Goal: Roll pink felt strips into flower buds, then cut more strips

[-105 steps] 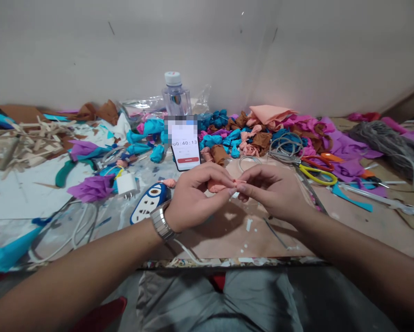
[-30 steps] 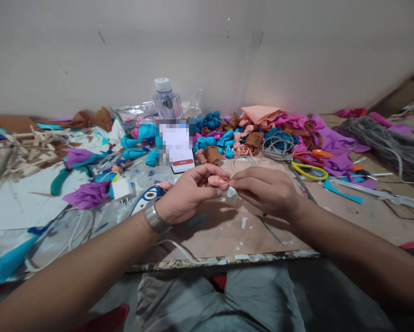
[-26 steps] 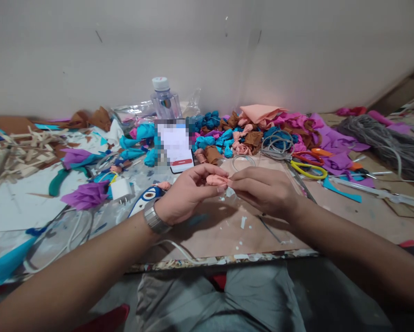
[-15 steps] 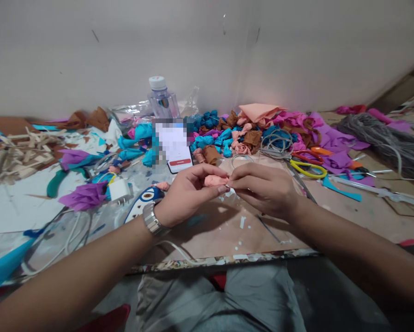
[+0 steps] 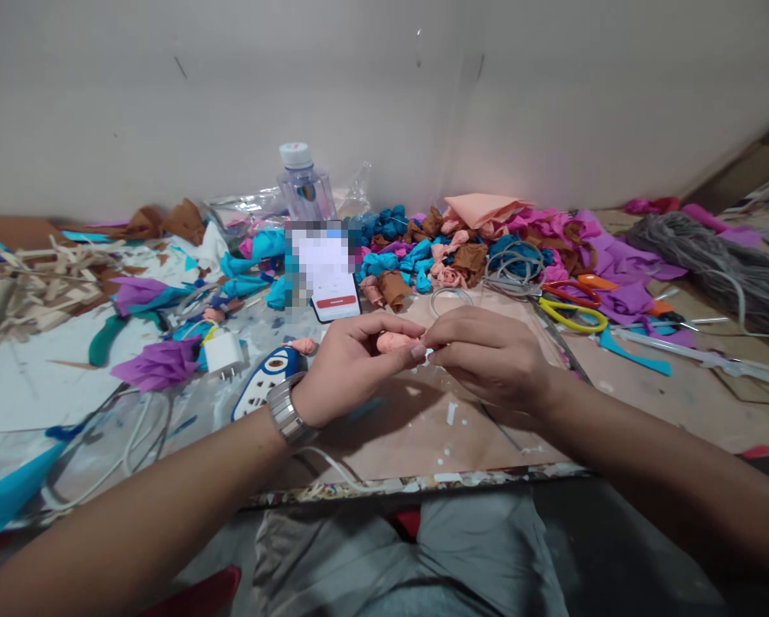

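Observation:
A small peach bundle of rolled crepe paper [image 5: 393, 342] is held above the table's front half. My left hand [image 5: 342, 368], with a metal watch on its wrist, is closed around the bundle, thumb below and fingers above. At the bundle's right end, my right hand [image 5: 493, 351] pinches with thumb and fingertips; the pinched tip itself is mostly hidden. Behind the hands lies a pile of crumpled crepe paper flowers [image 5: 416, 257] in blue, brown, peach and pink. Another small peach piece [image 5: 303, 345] rests left of my left hand.
A phone [image 5: 336, 300] leans against a water bottle [image 5: 307, 193] behind my left hand. A power strip [image 5: 268, 377] and a white charger [image 5: 223, 353] are at left. Yellow-handled scissors [image 5: 573, 315], a coil of wire [image 5: 513, 266] and a glue stick [image 5: 699, 353] lie to the right.
Both hands stay almost in place around the peach paper. The right hand's fingers have shifted slightly at the bundle's end.

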Available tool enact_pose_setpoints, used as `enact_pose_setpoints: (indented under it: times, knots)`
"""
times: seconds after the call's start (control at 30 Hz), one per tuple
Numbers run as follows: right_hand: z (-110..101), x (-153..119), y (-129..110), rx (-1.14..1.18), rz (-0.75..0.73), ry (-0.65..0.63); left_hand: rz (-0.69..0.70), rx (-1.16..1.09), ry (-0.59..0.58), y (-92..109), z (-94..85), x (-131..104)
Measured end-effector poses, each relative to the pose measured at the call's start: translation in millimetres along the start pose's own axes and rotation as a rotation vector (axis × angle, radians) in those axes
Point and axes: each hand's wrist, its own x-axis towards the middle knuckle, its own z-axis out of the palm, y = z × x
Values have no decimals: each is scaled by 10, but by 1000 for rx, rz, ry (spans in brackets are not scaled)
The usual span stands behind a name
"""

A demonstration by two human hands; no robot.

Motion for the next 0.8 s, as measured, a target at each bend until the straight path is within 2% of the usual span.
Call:
enact_pose_setpoints:
  times: [0.07,0.13,0.2,0.27,0.37,0.53,0.67,0.8]
  knots:
    - [22,19,-15,70,133,52,41,30,40,3,2,-10]
    - [52,25,-17,214,368,90,116,76,84,10,1,-21]
    - [84,11,-2,412,613,45,203,125,107,18,-1,-30]
    - [112,-14,19,592,738,-43,276,158,105,25,-3,-36]
    - [128,-39,44,665,721,-126,343,187,78,27,-7,-41]
    - [113,-31,87,474,598,-168,358,222,45,14,-11,-42]
    - [105,-48,147,252,427,-163,279,181,50,20,-8,-43]
    - [79,-53,166,94,316,-161,122,83,43,45,3,-41]
